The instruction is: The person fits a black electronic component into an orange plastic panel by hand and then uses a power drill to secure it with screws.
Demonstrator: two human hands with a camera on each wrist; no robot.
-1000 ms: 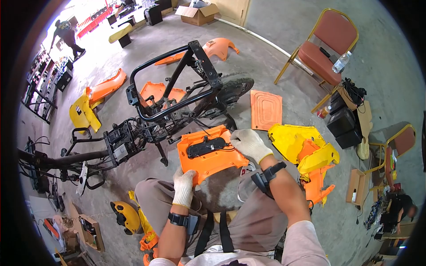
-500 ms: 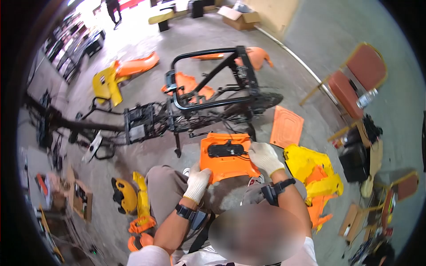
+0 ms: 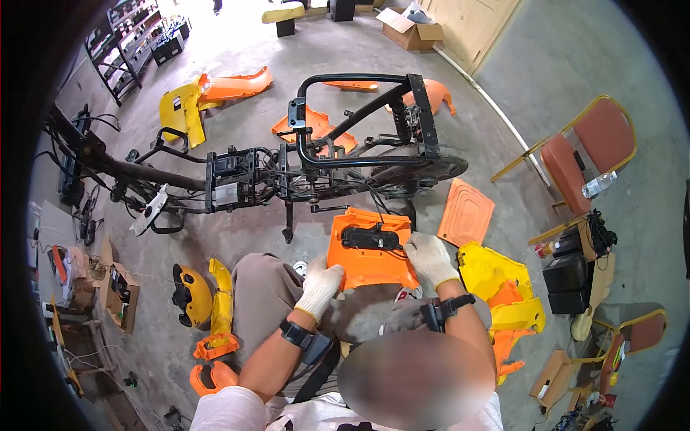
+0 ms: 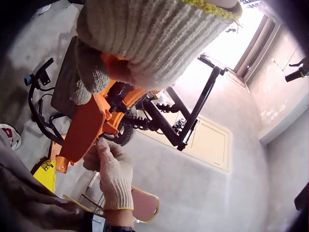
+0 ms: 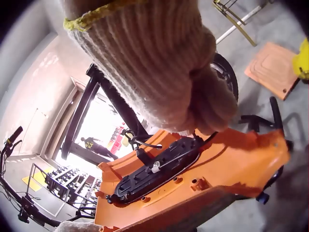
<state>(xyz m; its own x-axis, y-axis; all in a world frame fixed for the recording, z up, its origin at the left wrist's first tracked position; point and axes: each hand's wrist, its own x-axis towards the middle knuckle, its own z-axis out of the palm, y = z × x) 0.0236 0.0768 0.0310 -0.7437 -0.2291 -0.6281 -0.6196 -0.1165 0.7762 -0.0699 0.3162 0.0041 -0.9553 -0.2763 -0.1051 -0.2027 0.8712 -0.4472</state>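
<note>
An orange plastic body panel is held up between the two gloved hands, in front of the knees. On its inner face lies a long black lamp-like unit with a thin cable. The left hand, in a white knit glove, grips the panel's left edge. At the opposite edge, the right hand pinches the panel beside the end of the black unit, its fingers curled. The right wrist view shows the black unit close up, with a cable leading under the right hand's fingertips.
A stripped black motorbike frame stands just beyond the panel. Yellow panels and an orange square cover lie at the right. A yellow helmet sits at the left. A red chair stands by the wall.
The head view has shifted, so the scene sits further right in it. The left hand and the panel have turned slightly, and the panel is now more level. Both hands stay on it.
</note>
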